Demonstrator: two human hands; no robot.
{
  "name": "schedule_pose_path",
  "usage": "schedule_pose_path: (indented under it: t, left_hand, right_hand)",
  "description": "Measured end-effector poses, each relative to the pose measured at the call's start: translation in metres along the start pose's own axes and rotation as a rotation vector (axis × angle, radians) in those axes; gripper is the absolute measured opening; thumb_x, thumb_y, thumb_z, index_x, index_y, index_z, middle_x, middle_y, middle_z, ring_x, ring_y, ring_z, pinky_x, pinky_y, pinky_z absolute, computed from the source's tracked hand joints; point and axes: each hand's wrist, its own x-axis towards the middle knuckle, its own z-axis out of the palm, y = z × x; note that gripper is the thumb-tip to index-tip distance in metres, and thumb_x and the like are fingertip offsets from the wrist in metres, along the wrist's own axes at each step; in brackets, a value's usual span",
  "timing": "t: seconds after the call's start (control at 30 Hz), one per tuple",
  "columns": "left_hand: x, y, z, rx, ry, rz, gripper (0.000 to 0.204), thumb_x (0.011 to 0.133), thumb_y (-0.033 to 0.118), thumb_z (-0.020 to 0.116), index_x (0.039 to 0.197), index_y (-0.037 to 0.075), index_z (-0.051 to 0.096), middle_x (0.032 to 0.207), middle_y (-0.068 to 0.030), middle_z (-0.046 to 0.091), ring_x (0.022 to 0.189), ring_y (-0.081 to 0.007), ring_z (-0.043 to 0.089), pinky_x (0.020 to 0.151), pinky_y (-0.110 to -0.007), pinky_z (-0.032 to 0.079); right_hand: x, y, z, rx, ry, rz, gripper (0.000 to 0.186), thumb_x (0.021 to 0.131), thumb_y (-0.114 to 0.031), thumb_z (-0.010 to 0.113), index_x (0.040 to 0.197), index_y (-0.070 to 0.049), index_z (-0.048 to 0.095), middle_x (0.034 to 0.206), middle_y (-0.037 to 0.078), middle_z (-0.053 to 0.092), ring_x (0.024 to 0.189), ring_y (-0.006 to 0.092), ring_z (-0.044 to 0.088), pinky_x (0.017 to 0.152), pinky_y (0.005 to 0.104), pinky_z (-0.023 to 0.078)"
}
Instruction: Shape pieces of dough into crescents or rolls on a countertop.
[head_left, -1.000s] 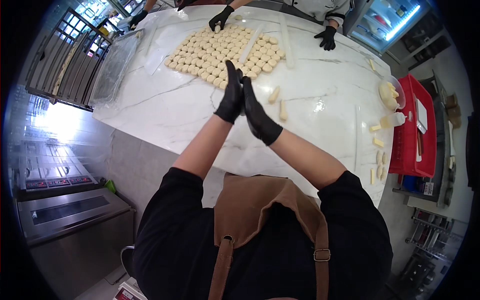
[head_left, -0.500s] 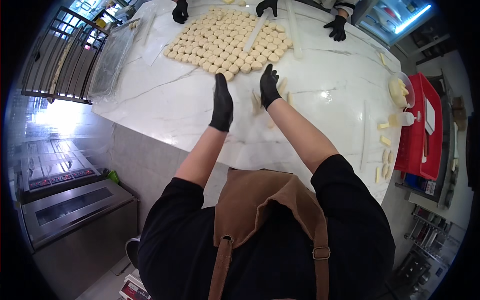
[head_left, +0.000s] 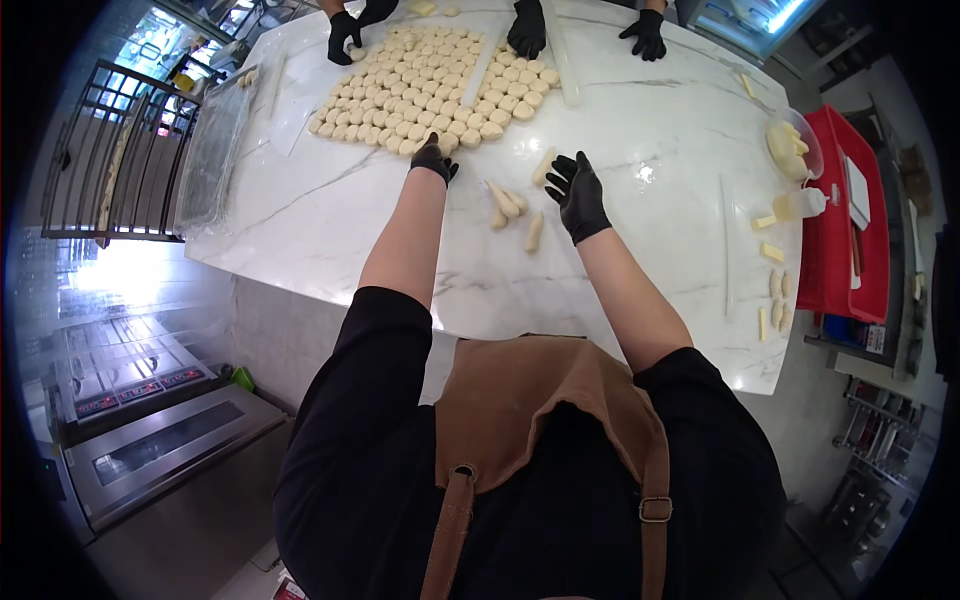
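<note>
Many pale dough balls (head_left: 420, 85) sit packed together on the white marble table. At their near edge my left hand (head_left: 432, 160), in a black glove, curls around a dough ball (head_left: 447, 143); part of its grip is hidden. My right hand (head_left: 580, 195), also black-gloved, is empty, its fingers apart, beside a pale tapered dough piece (head_left: 544, 167). Between my hands lie several more tapered dough pieces (head_left: 507, 203), and a single one (head_left: 535, 233) rests nearer to me.
Gloved hands of other people (head_left: 342, 40) work across the table. A translucent strip (head_left: 483, 70) lies over the dough balls. At right are a bowl of yellow sticks (head_left: 787, 140), a squeeze bottle (head_left: 800, 204) and a red crate (head_left: 835, 250). A clear tray (head_left: 212, 150) stands left.
My left hand has turned and closed at the near dough balls. My right hand has moved right and nearer to me, fingers spreading. The tapered pieces between them now show clearly.
</note>
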Motion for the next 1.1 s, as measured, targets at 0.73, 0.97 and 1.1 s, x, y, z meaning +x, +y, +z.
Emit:
schedule_pose_path:
  t: [0.73, 0.97, 1.1]
  left_hand:
    - [-0.172, 0.059, 0.144, -0.032, 0.157, 0.113, 0.095, 0.102, 0.074, 0.028, 0.162, 0.001, 0.024, 0.170, -0.0126, 0.023, 0.151, -0.0282, 0.032, 0.122, -0.045, 0.027]
    - [-0.155, 0.043, 0.141, 0.073, -0.091, 0.194, 0.113, 0.091, 0.090, 0.017, 0.162, 0.002, 0.025, 0.169, -0.0116, 0.027, 0.153, -0.0273, 0.028, 0.124, -0.043, 0.022]
    - [-0.128, 0.033, 0.143, 0.037, -0.076, 0.085, 0.116, 0.089, 0.091, 0.015, 0.162, 0.002, 0.026, 0.168, -0.0123, 0.029, 0.153, -0.0272, 0.029, 0.125, -0.043, 0.021]
  right_hand:
    - [-0.125, -0.039, 0.110, -0.675, -0.586, -0.891, 0.075, 0.109, -0.053, 0.031, 0.157, 0.006, 0.026, 0.161, 0.029, 0.030, 0.148, 0.0410, 0.031, 0.123, 0.0486, 0.023]
    - [-0.152, -0.003, 0.091, -0.640, -0.525, -1.005, 0.075, 0.109, -0.052, 0.032, 0.159, 0.004, 0.021, 0.163, 0.027, 0.026, 0.149, 0.0391, 0.029, 0.122, 0.0494, 0.024]
    - [-0.105, -0.038, 0.094, -0.620, -0.443, -1.079, 0.076, 0.109, -0.051, 0.033, 0.160, 0.003, 0.018, 0.165, 0.026, 0.024, 0.150, 0.0381, 0.028, 0.122, 0.0499, 0.024]
